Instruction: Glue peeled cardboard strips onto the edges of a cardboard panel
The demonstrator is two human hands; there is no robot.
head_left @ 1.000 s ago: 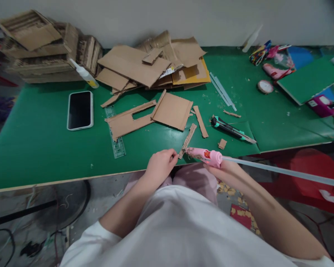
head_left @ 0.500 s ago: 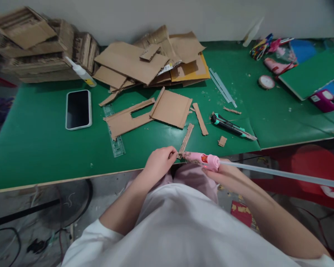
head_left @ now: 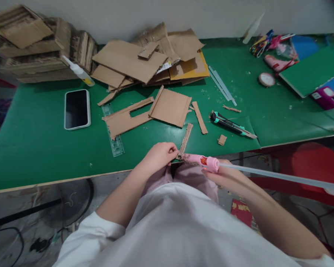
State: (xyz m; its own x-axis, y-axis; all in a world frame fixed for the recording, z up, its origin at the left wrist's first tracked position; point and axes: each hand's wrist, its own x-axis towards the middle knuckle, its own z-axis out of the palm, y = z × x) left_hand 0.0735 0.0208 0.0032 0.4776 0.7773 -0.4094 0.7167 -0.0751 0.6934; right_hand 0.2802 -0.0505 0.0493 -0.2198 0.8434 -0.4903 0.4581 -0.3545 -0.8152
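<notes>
Gluing now: left hand [head_left: 158,157] fingers pinched on thin brown cardboard strip [head_left: 185,138] at green worktop [head_left: 44,148] edge, right hand [head_left: 228,176] wrapped round pink glue gun [head_left: 202,160], tip touching strip. Probably needs steady squeezing next.

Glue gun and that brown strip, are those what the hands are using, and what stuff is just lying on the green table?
In use:
- left hand pinching the cardboard strip
- right hand holding the pink glue gun, nozzle at the strip's near end
- glue stick out the gun's back

Lying about:
- phone
- utility knife
- clear ruler
- glue bottle
- cardboard pile
</notes>
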